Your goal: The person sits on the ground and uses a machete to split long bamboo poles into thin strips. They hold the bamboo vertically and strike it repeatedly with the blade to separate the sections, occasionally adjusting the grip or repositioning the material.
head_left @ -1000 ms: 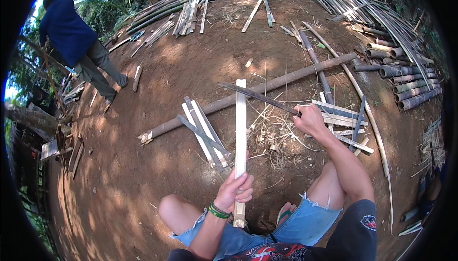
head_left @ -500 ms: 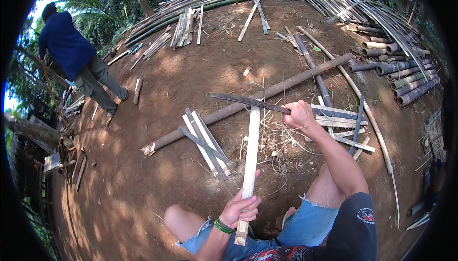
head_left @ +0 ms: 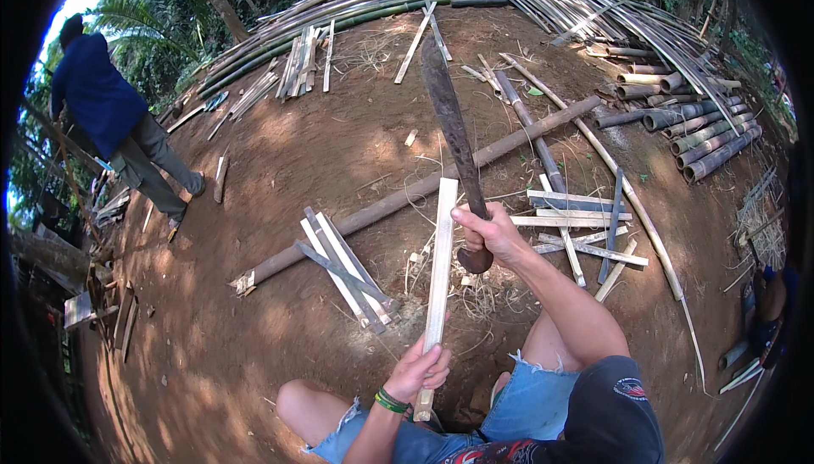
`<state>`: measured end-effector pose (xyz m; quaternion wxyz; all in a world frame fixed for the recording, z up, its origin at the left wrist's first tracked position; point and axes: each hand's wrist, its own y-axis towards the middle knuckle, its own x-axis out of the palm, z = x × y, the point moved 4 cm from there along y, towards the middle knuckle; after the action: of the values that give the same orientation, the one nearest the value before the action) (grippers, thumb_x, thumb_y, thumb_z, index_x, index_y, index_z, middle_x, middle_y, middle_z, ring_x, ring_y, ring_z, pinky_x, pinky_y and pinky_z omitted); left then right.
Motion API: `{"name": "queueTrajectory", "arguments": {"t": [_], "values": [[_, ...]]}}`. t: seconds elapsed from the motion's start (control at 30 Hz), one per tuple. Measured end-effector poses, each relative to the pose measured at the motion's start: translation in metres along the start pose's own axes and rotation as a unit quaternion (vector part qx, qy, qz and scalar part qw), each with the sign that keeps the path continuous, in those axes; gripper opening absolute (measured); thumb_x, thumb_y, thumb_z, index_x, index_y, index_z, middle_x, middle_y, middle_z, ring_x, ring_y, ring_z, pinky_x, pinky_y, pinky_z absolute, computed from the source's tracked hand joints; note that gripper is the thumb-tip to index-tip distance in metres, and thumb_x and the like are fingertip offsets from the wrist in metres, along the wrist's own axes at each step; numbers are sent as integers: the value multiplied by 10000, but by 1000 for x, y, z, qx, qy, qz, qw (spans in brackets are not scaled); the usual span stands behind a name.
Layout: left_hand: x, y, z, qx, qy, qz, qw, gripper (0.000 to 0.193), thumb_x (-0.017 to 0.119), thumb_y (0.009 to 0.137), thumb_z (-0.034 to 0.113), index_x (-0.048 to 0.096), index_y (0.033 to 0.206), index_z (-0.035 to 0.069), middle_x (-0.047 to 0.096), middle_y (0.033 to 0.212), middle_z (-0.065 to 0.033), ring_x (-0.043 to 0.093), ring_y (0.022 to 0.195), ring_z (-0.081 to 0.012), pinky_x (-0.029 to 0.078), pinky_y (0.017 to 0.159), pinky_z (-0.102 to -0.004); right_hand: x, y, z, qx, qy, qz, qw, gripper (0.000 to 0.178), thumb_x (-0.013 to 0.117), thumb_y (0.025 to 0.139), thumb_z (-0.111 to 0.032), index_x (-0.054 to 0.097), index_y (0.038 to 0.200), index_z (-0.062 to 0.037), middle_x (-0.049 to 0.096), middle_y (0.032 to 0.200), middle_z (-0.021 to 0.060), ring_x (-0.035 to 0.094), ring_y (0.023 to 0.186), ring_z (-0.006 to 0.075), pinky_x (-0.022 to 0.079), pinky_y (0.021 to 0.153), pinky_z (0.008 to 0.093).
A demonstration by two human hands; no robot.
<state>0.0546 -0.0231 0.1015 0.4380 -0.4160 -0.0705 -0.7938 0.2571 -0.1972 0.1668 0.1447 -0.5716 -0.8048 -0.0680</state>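
Observation:
My left hand (head_left: 416, 371) grips the lower part of a pale bamboo strip (head_left: 440, 269), which stands nearly upright in front of me. My right hand (head_left: 492, 233) is wrapped round the handle of a machete (head_left: 455, 121). The dark blade points up and away, slightly to the left, apart from the strip and just right of its top end. The pommel shows below my right fist. Left of the strip, several flat bamboo strips (head_left: 343, 265) lie in a small pile on the ground, with a darker one across them.
A long pole (head_left: 398, 199) crosses the dirt ahead. More split strips (head_left: 585, 218) lie to the right amid shavings (head_left: 483, 299). Cut bamboo sections (head_left: 716, 150) are stacked far right, long bamboo poles (head_left: 339, 19) at the back. A person in blue (head_left: 100, 95) stands far left.
The machete has swung from lying across the strip's top to pointing upward, clear of it. My right hand has come lower and left. The strip stays in my left hand.

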Motion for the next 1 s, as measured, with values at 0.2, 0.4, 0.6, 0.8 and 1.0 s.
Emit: {"name": "queueTrajectory", "arguments": {"t": [0.2, 0.4, 0.6, 0.8, 1.0], "values": [[-7, 4, -6, 39, 81, 26, 996, 566, 438, 1077, 312, 255, 1562, 86, 449, 791, -4, 467, 658, -105, 414, 613, -249, 8, -5, 3, -19, 28, 1, 999, 180, 764, 889, -155, 622, 852, -52, 498, 643, -55, 408, 493, 43, 303, 462, 224], [1, 40, 42, 97, 165, 6, 982, 509, 437, 1061, 295, 426, 1442, -43, 601, 1319, -164, 595, 1198, -242, 436, 1068, -390, 10, -11, -2, -11, 84, -11, 996, 185, 775, 876, -150, 629, 827, -46, 522, 638, -33, 434, 498, 45, 321, 459, 226], [8, 68, 85, 176, 270, 130, 938, 387, 437, 1079, 271, 459, 1359, 4, 644, 1090, -122, 640, 1043, -206, 508, 936, -365, 31, -11, 9, -22, 2, -36, 999, 206, 778, 884, -206, 691, 912, -22, 525, 591, -51, 442, 480, 41, 310, 448, 231], [-7, 83, 103, 244, 297, 225, 896, 276, 434, 1089, 233, 561, 1203, 16, 656, 893, -65, 662, 827, -144, 540, 752, -294, 17, -10, -1, -76, -84, -4, 994, 279, 701, 942, -249, 687, 1085, -9, 520, 611, -62, 468, 530, 31, 340, 471, 226], [-20, 58, 143, 270, 440, 243, 821, 242, 517, 1047, 167, 635, 1112, -34, 744, 948, -118, 700, 882, -156, 552, 778, -298, 23, 0, 10, -101, -162, 35, 981, 367, 687, 936, -314, 659, 1145, -14, 506, 616, -73, 445, 543, 33, 309, 495, 243]]}}
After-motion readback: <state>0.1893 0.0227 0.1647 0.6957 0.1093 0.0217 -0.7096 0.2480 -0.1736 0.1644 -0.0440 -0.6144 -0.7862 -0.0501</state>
